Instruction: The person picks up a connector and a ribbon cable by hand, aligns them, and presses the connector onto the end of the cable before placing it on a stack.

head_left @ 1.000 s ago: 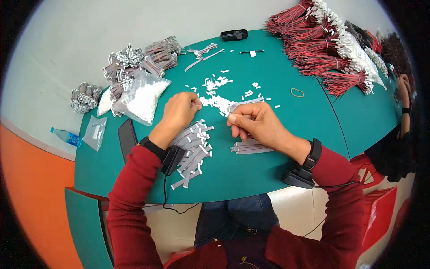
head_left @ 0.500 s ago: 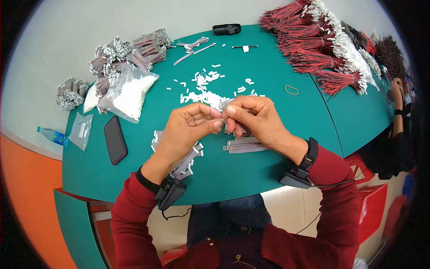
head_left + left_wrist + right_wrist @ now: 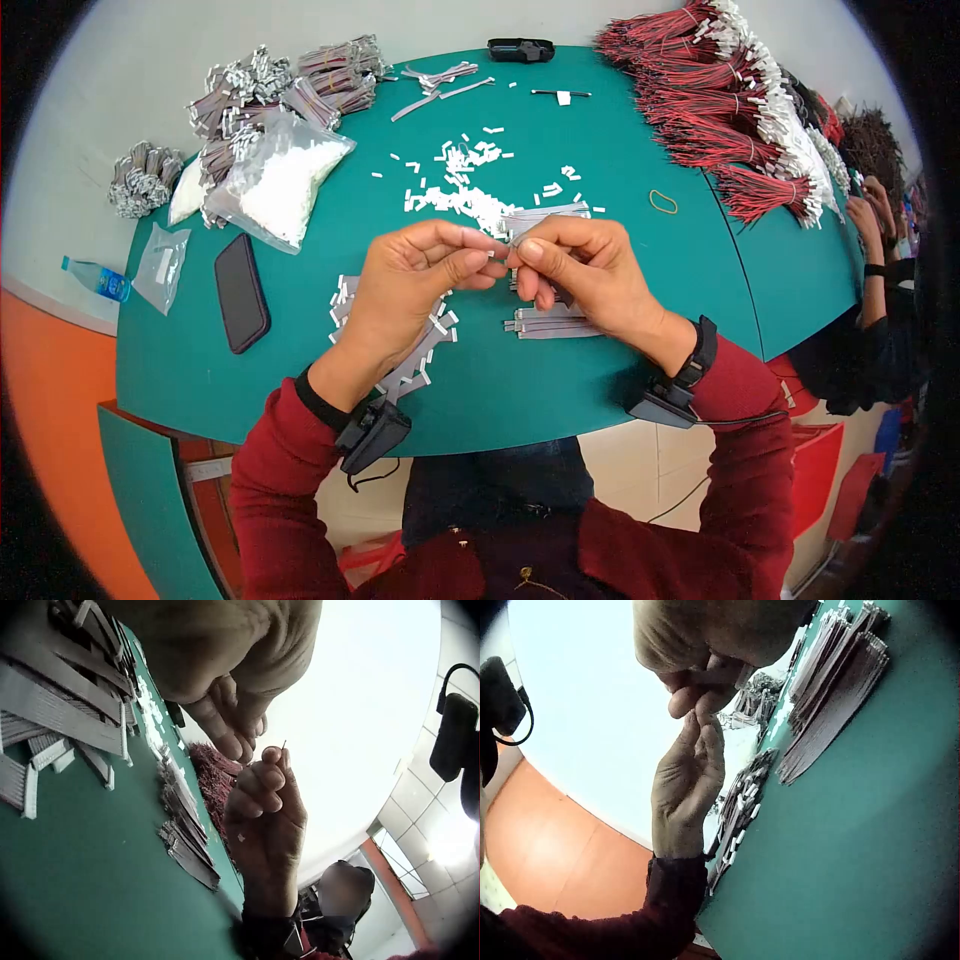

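Note:
Both hands meet over the table at chest height. The left hand (image 3: 395,290) pinches a tiny white piece (image 3: 490,254) between thumb and fingers. Close beside it, the right hand (image 3: 595,275) has thumb and index finger pressed together; in the left wrist view a thin dark thing (image 3: 284,744) sticks up from its fingertips, too small to name. White connector pieces (image 3: 480,205) lie scattered behind the hands. Grey flat cables with white ends (image 3: 405,375) lie partly under the left hand, and a neater stack of grey cables (image 3: 555,324) lies below the right.
A bag of white pieces (image 3: 290,195), bundled grey cables (image 3: 240,100) and a phone (image 3: 242,295) lie at the left. Red-black wire bundles (image 3: 700,100) fill the back right, near a rubber band (image 3: 663,202). Another person's arm (image 3: 875,270) shows at the right edge.
The left hand has moved from beside the white pieces to the right hand's fingertips, uncovering the phone. The right hand has stayed roughly in place, and the head view has shifted slightly.

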`<state>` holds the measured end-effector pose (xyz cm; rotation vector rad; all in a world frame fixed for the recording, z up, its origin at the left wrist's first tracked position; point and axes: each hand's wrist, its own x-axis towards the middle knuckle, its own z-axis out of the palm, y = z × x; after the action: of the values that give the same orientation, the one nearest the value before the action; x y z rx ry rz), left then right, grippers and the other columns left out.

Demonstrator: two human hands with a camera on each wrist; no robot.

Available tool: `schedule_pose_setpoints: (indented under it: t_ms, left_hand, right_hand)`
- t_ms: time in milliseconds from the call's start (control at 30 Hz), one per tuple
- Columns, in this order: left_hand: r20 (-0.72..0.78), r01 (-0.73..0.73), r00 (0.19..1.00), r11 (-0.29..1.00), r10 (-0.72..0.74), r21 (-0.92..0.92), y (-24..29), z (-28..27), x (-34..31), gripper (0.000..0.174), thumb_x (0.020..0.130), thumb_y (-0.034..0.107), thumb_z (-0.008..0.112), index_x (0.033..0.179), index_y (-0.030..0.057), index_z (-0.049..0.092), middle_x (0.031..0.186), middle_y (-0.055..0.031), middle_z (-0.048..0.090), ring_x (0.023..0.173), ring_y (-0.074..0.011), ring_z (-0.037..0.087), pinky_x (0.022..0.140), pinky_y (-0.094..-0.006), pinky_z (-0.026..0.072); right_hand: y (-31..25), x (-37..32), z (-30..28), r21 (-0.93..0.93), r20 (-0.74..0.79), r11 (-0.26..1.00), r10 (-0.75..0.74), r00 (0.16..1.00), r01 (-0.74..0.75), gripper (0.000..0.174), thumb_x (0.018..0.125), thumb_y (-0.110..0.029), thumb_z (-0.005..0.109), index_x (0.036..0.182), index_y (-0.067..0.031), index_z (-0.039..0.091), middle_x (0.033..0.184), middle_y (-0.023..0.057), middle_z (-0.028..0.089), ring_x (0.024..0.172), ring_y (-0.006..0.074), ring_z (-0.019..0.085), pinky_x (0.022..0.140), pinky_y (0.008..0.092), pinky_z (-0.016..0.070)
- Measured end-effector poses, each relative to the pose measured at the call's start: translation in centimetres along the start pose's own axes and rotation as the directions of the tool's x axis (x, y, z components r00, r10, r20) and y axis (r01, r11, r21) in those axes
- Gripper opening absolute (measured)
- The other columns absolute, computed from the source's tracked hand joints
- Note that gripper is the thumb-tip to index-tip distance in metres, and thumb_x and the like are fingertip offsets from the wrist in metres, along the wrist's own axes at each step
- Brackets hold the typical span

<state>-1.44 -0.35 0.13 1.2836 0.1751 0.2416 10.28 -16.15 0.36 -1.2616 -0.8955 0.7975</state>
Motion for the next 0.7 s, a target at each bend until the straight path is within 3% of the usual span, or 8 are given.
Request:
schedule_pose_setpoints:
  t_ms: [367,467,700]
  left_hand:
    - [0.094,-0.037,0.995,0.992,0.026,0.121,-0.32,-0.5,0.17,0.024,0.086,0.01,0.06,0.107,-0.0021,0.059,0.083,-0.0045,0.061,0.075,-0.0096,0.054,0.07,-0.0222,0.0436]
    - [0.101,-0.026,0.995,0.999,0.023,0.031,-0.3,-0.37,0.22,0.025,0.086,0.012,0.06,0.107,-0.0015,0.056,0.083,-0.0037,0.06,0.075,-0.0098,0.054,0.069,-0.022,0.0432]
    - [0.127,-0.005,0.992,0.998,-0.003,0.066,-0.27,-0.51,0.18,0.018,0.087,0.01,0.058,0.102,-0.001,0.056,0.083,-0.0038,0.059,0.074,-0.0094,0.053,0.069,-0.0223,0.0434]
  right_hand:
    - [0.32,-0.01,-0.02,-0.097,0.083,0.993,0.068,0.994,-0.059,0.017,0.09,-0.016,0.055,0.082,-0.0034,0.063,0.064,-0.0008,0.059,0.054,0.0029,0.05,0.048,0.0177,0.0399]
    - [0.18,-0.06,-0.04,-0.147,0.084,0.986,0.088,0.993,-0.075,0.017,0.09,-0.016,0.055,0.082,-0.0033,0.063,0.063,-0.0011,0.059,0.053,0.0024,0.049,0.047,0.0174,0.0389]
    - [0.24,-0.17,0.08,-0.143,0.077,0.987,0.078,0.994,-0.067,0.017,0.09,-0.016,0.055,0.082,-0.0031,0.062,0.063,-0.0015,0.058,0.052,0.0018,0.048,0.047,0.0174,0.0377]
